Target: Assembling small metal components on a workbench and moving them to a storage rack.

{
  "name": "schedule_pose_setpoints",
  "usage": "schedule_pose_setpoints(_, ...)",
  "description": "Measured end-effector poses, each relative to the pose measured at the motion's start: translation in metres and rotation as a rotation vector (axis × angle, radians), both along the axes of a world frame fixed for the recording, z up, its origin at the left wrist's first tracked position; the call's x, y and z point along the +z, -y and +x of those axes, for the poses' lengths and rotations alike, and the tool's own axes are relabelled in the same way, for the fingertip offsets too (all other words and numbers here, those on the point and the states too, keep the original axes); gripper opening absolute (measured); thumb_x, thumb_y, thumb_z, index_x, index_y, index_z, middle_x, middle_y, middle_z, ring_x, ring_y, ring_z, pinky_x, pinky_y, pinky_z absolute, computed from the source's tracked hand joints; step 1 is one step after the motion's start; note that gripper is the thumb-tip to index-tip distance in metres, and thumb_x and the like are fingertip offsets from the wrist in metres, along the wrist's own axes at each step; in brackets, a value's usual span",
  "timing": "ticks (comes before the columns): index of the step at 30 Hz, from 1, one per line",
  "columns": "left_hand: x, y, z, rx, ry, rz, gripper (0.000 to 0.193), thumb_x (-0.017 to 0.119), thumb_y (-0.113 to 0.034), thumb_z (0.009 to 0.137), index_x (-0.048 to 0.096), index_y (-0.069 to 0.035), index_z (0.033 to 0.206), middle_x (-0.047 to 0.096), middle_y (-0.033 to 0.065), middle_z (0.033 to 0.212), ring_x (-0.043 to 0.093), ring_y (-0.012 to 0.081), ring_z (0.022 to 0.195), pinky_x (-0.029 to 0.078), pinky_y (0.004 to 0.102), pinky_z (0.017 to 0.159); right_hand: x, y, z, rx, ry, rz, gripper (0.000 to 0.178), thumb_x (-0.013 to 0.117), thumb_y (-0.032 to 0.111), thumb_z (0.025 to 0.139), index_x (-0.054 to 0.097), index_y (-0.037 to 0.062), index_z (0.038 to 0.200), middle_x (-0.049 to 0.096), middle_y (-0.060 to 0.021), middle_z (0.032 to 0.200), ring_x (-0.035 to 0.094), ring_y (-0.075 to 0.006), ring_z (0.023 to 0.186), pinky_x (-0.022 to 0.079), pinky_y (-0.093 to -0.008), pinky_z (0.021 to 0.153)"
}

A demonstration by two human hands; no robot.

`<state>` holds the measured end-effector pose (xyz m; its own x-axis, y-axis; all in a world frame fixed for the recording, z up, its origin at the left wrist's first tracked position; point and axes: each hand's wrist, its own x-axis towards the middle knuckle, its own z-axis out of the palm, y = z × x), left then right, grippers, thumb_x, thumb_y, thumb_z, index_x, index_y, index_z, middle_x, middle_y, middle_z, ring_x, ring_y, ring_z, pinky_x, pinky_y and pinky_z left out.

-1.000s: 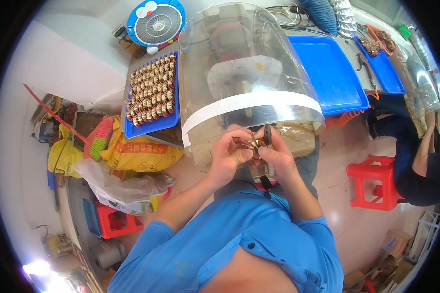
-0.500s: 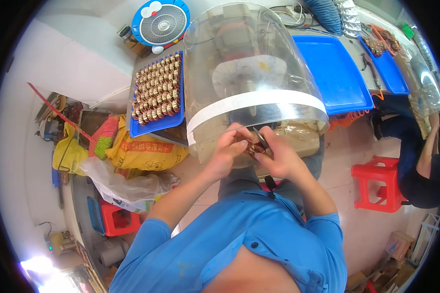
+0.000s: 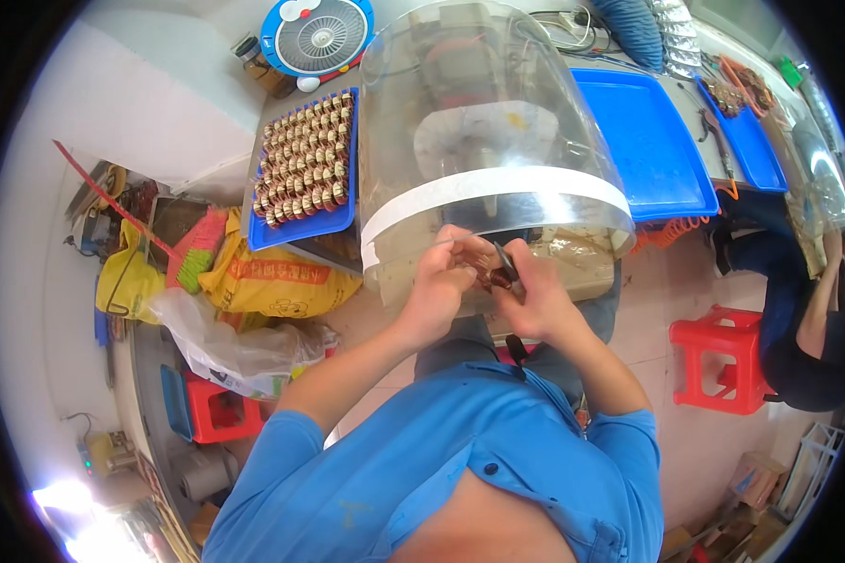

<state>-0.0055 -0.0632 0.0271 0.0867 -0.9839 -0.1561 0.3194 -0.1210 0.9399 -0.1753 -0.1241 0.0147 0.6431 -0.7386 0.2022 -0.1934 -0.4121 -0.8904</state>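
Observation:
Close together in front of the clear hood, my two hands meet around a small copper-wire coil (image 3: 500, 279). My left hand (image 3: 443, 286) is closed, its thumb and fingers pinching the coil's left side. On the other side my right hand (image 3: 538, 296) is closed too, holding a slim, dark pointed metal tool (image 3: 504, 257) whose tip sticks up past the fingers; its exact kind cannot be made out. My fingers cover much of the coil. To the left, several rows of similar wound ring coils (image 3: 302, 159) fill a blue tray (image 3: 302, 231).
A clear hood (image 3: 394, 113) with a white band (image 3: 493, 183) stands right ahead. Right of it lie a blue tray (image 3: 643, 141) and pliers (image 3: 707, 125). A red stool (image 3: 720, 361) and another person's arm (image 3: 821, 291) are at the right; yellow sacks (image 3: 272, 281) lie left.
The view has shifted slightly. My hands stay together at the coil, and the coil and the tool's tip have turned a little between my fingers.

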Motion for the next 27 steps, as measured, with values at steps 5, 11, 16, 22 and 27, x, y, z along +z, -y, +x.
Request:
schedule_pose_setpoints(5, -0.006, 0.0, 0.004, 0.018, -0.005, -0.029, 0.034, 0.045, 0.008, 0.083, 0.053, -0.002, 0.114, 0.059, 0.0109, 0.116, 0.06, 0.02, 0.104, 0.052, 0.0344, 0.086, -0.006, 0.0, 0.001, -0.011, 0.019, 0.002, 0.031, 0.064, 0.007, 0.077, 0.049, 0.0053, 0.104, 0.06, -0.0221, 0.076, 0.061, -0.0458, 0.076, 0.048, -0.0493, 0.067)
schedule_pose_setpoints(11, 0.0, 0.003, 0.007, -0.078, -0.04, -0.067, 0.034, 0.052, -0.001, 0.089, 0.053, -0.003, 0.123, 0.059, 0.0111, 0.122, 0.06, 0.0196, 0.107, 0.052, 0.035, 0.087, -0.018, 0.006, -0.005, -0.053, 0.275, 0.29, 0.03, 0.066, 0.011, 0.079, 0.05, 0.0041, 0.104, 0.059, -0.0097, 0.086, 0.059, -0.0224, 0.082, 0.048, -0.035, 0.078)
schedule_pose_setpoints(16, 0.001, 0.002, 0.004, -0.084, -0.035, -0.077, 0.033, 0.054, -0.006, 0.091, 0.052, -0.002, 0.125, 0.059, 0.0114, 0.123, 0.06, 0.0191, 0.107, 0.051, 0.0343, 0.089, -0.012, 0.001, -0.008, -0.053, 0.326, 0.311, 0.028, 0.065, 0.01, 0.079, 0.05, 0.0033, 0.101, 0.057, -0.0059, 0.088, 0.055, -0.0163, 0.086, 0.045, -0.0312, 0.082)
schedule_pose_setpoints(22, 0.001, 0.0, 0.003, -0.061, -0.101, -0.036, 0.037, 0.054, -0.005, 0.087, 0.053, -0.001, 0.124, 0.06, 0.0121, 0.122, 0.06, 0.021, 0.108, 0.05, 0.0361, 0.089, -0.008, 0.0, -0.007, -0.035, 0.327, 0.285, 0.027, 0.065, 0.01, 0.079, 0.052, 0.0038, 0.102, 0.058, -0.0059, 0.089, 0.055, -0.0151, 0.083, 0.046, -0.0298, 0.078)
schedule_pose_setpoints(27, 0.006, -0.002, -0.001, 0.019, -0.279, 0.049, 0.039, 0.054, -0.002, 0.08, 0.053, -0.001, 0.119, 0.062, 0.0157, 0.122, 0.062, 0.0269, 0.108, 0.051, 0.0406, 0.089, -0.011, -0.005, -0.003, -0.072, 0.376, 0.337, 0.027, 0.066, 0.01, 0.08, 0.051, 0.0038, 0.102, 0.058, -0.0059, 0.089, 0.055, -0.0148, 0.082, 0.046, -0.0295, 0.077)
